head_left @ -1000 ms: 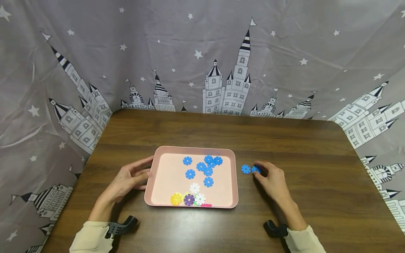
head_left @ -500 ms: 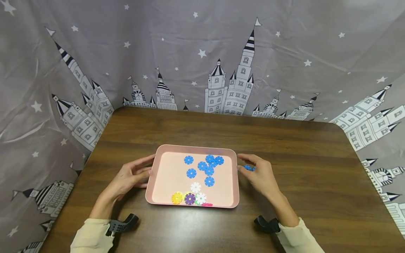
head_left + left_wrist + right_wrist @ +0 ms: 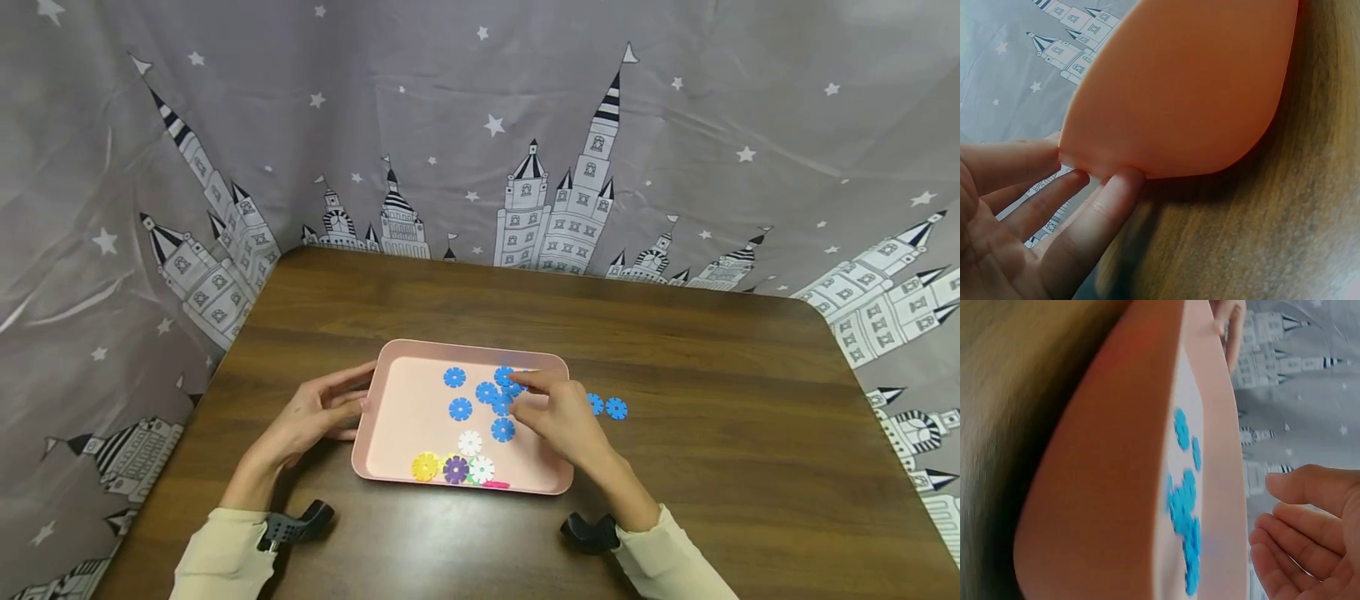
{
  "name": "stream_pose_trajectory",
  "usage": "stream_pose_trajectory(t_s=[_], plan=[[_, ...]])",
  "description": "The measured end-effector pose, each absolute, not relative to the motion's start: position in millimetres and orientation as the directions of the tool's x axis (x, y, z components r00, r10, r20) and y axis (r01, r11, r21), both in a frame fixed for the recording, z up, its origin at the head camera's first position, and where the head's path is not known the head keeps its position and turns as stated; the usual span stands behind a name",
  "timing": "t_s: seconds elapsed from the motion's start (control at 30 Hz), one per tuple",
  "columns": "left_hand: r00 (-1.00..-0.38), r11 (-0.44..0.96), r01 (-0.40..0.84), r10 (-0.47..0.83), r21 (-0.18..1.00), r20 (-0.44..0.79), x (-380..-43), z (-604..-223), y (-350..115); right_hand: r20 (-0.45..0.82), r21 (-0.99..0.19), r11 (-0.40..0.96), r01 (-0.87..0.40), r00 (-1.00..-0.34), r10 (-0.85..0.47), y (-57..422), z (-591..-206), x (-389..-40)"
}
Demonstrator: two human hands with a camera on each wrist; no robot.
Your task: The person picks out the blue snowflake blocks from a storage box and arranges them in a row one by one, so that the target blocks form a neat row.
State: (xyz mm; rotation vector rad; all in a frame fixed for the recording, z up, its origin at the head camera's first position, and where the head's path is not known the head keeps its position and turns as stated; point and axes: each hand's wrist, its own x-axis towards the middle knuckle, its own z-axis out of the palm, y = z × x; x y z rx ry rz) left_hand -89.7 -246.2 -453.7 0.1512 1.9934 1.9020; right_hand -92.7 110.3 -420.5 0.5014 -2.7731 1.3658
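Note:
The fingertips of my left hand [image 3: 307,417] touch the left wall of the pink tray [image 3: 365,462]. Seen from the left wrist, its thumb and fingers lie against the outside of that wall. Over the tray's right part hovers my right hand [image 3: 566,417], thumb and fingers apart; the right wrist view shows nothing between them. Below it, several blue snowflake discs [image 3: 502,430] lie scattered in the tray, some partly hidden by the fingers. Two more blue discs [image 3: 617,408] lie on the table right of the tray, beside the right hand.
Along the tray's near wall lie a yellow disc [image 3: 425,467], a purple disc [image 3: 455,469], white discs [image 3: 482,469] and a pink piece [image 3: 497,484]. The wooden table [image 3: 720,417] extends around the tray. A grey castle-print curtain [image 3: 420,100] hangs behind.
My right hand has left the blue discs on the table and moved left over the tray. Those two discs stay on the table. The left hand keeps its place at the tray's wall.

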Motion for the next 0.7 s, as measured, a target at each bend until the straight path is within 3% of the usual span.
stream_pose_trajectory(t_s=[0.7], plan=[[-0.920, 0.060, -0.186, 0.341, 0.981, -0.195, -90, -453, -246, 0.101, -0.723, 0.590, -0.359, -0.900, -0.424, 56, -438, -95]])
